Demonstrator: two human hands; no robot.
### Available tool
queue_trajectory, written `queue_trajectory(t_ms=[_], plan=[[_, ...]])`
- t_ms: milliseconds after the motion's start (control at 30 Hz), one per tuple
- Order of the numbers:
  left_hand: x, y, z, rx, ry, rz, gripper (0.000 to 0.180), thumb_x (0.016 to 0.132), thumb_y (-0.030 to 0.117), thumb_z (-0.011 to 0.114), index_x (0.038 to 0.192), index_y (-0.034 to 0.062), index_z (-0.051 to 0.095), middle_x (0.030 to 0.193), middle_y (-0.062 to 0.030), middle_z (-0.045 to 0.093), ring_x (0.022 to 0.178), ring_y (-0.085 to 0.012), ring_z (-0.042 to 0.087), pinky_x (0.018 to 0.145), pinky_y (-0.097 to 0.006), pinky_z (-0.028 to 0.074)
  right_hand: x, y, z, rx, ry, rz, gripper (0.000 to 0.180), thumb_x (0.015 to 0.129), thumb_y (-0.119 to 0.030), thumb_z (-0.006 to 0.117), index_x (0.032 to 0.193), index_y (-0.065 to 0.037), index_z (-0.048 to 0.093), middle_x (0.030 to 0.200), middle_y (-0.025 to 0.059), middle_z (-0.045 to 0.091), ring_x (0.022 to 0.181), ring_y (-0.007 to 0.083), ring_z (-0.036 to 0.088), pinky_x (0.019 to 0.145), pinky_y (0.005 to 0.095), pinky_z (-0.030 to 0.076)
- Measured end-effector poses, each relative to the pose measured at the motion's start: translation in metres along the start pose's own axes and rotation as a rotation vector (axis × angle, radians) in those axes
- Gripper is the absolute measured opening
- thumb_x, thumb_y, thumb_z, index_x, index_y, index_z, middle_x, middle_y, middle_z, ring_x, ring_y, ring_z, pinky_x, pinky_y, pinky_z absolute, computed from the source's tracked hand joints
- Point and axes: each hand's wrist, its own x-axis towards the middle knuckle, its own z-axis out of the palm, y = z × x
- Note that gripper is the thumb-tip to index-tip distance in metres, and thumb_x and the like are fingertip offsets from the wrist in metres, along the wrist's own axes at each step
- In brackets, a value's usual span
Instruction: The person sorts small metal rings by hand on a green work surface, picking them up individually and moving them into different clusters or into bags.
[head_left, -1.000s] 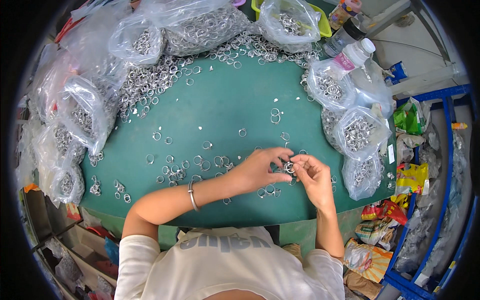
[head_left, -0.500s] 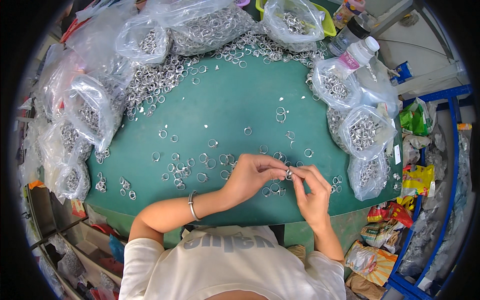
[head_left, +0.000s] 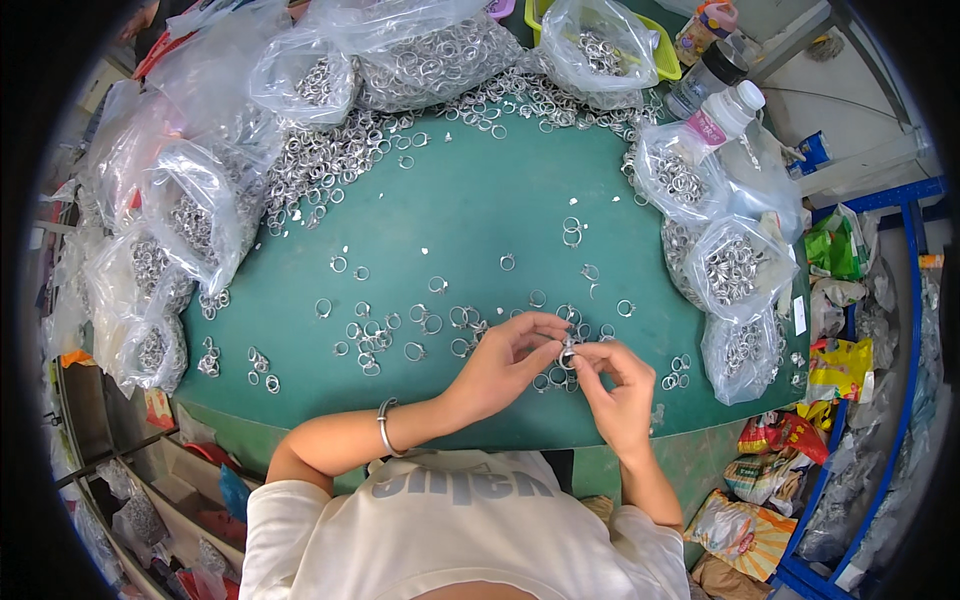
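In front of me, both hands meet over the near part of the green table. My left hand point(head_left: 508, 365) has its thumb and fingertips pinched at a small silver ring point(head_left: 567, 359). From the other side, my right hand point(head_left: 617, 392) grips the same ring between thumb and index finger. Whether a second ring is between the fingertips, I cannot tell. Loose silver rings point(head_left: 370, 340) lie scattered left of my left hand, and several more sit partly hidden beneath my hands. Right of my right hand is a small group of rings point(head_left: 676, 371).
A heap of rings point(head_left: 320, 160) curves along the table's far left. Clear plastic bags of rings point(head_left: 735, 270) line both sides. Behind stand a yellow-green basket point(head_left: 668, 58), a dark-lidded bottle point(head_left: 706, 78) and a white bottle point(head_left: 728, 112). Blue shelving point(head_left: 905, 330) runs along the right.
My joined hands have shifted slightly left and nearer to me over the table, still holding the ring, which now shows at a different angle. The whole view has slid a little.
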Motion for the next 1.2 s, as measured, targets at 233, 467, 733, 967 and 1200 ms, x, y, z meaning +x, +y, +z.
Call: queue_trajectory(t_ms=[233, 467, 733, 967, 1200], plan=[[0.004, -0.004, -0.021, -0.014, -0.192, -0.049, 0.023, 0.092, 0.007, 0.060, 0.113, -0.0016, 0.060, 0.106, -0.0066, 0.063, 0.096, -0.0130, 0.061, 0.083, -0.028, 0.050, 0.002, 0.009, -0.001, 0.051, -0.145, 0.033, 0.010, 0.080, 0.007, 0.065, 0.088, 0.002, 0.064, 0.076, 0.0070, 0.065, 0.064, 0.0120, 0.057, 0.060, 0.0248, 0.046], [0.005, -0.013, -0.028, -0.446, -0.172, -0.386, 0.015, 0.091, 0.014, 0.064, 0.101, 0.0033, 0.063, 0.093, -0.0046, 0.065, 0.088, -0.0131, 0.063, 0.075, -0.026, 0.053, 0.008, 0.000, 0.000, -0.136, -0.153, -0.200, 0.010, 0.080, 0.009, 0.062, 0.088, 0.002, 0.063, 0.080, 0.0105, 0.063, 0.068, 0.0195, 0.060, 0.064, 0.0300, 0.049], [0.021, -0.009, -0.039, 0.033, 0.013, -0.157, 0.013, 0.093, 0.014, 0.061, 0.096, 0.0017, 0.062, 0.092, -0.0035, 0.064, 0.081, -0.0130, 0.063, 0.066, -0.026, 0.050, 0.019, -0.001, -0.009, 0.090, -0.362, -0.108, 0.010, 0.085, 0.008, 0.057, 0.093, 0.002, 0.059, 0.089, 0.0111, 0.064, 0.077, 0.0203, 0.061, 0.068, 0.0305, 0.051], [0.068, 0.013, -0.032, 1.110, 0.142, 0.464, 0.023, 0.086, 0.004, 0.059, 0.108, -0.0025, 0.058, 0.112, -0.0149, 0.057, 0.091, -0.0345, 0.060, 0.075, -0.040, 0.050, 0.052, 0.051, -0.035, 0.630, -0.127, 0.339, 0.012, 0.091, 0.002, 0.055, 0.102, 0.003, 0.059, 0.086, 0.0104, 0.067, 0.072, 0.0146, 0.062, 0.061, 0.0256, 0.050], [0.133, -0.018, -0.029, 1.281, -0.031, 0.549, 0.027, 0.085, 0.000, 0.054, 0.112, -0.0033, 0.057, 0.112, -0.0136, 0.054, 0.107, -0.0328, 0.050, 0.090, -0.041, 0.043, 0.054, 0.036, -0.058, 0.073, 0.083, 0.161, 0.016, 0.092, -0.001, 0.057, 0.104, 0.004, 0.065, 0.084, 0.0046, 0.067, 0.068, 0.0076, 0.059, 0.056, 0.0201, 0.045]])
